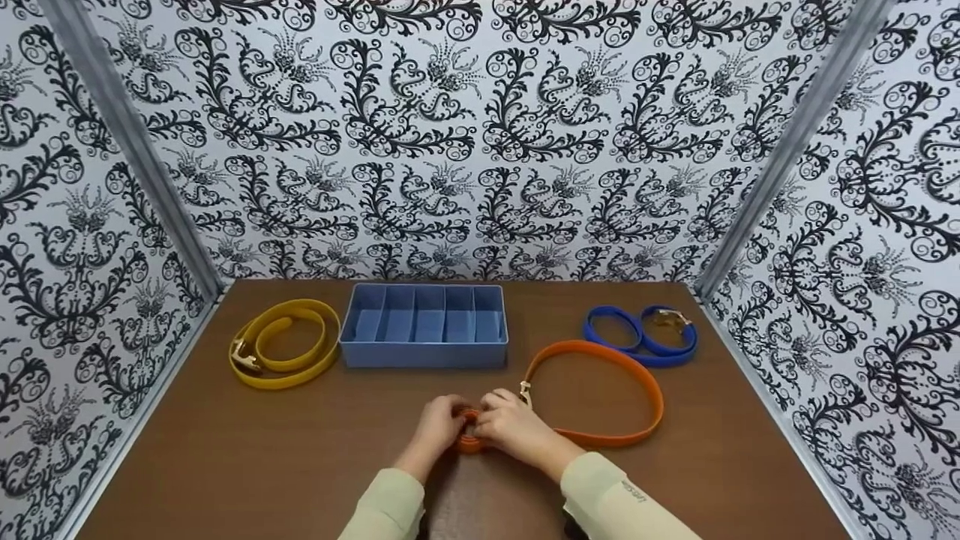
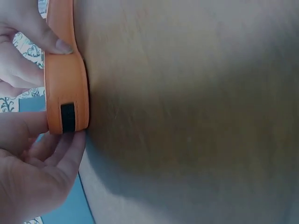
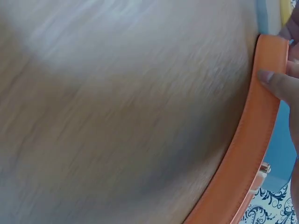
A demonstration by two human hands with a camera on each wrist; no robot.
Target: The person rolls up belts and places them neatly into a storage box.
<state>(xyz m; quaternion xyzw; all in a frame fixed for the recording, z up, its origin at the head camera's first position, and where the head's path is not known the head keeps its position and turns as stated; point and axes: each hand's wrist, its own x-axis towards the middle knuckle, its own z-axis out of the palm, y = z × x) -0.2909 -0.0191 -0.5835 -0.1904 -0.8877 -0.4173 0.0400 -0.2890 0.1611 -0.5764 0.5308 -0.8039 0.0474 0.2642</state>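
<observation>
Pale sleeves (image 1: 611,487); orange belt (image 1: 581,346), part-coiled

Left hand (image 1: 437,431): grips the coil's (image 1: 471,445) left side. Right hand (image 1: 517,429): pinches the belt at the coil's right. Orange belt on table (image 1: 300,465), coil between both hands, length running right into an open loop; right hand nearer loop and buckle (image 1: 526,390). Farther: yellow belt (image 1: 274,383), left; blue belt (image 1: 664,360), right; compartmented tray (image 1: 424,355), far left-centre.

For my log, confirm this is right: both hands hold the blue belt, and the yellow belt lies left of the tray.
Wrong colour: in the head view, the left hand and right hand hold the orange belt. The rest stands.
</observation>
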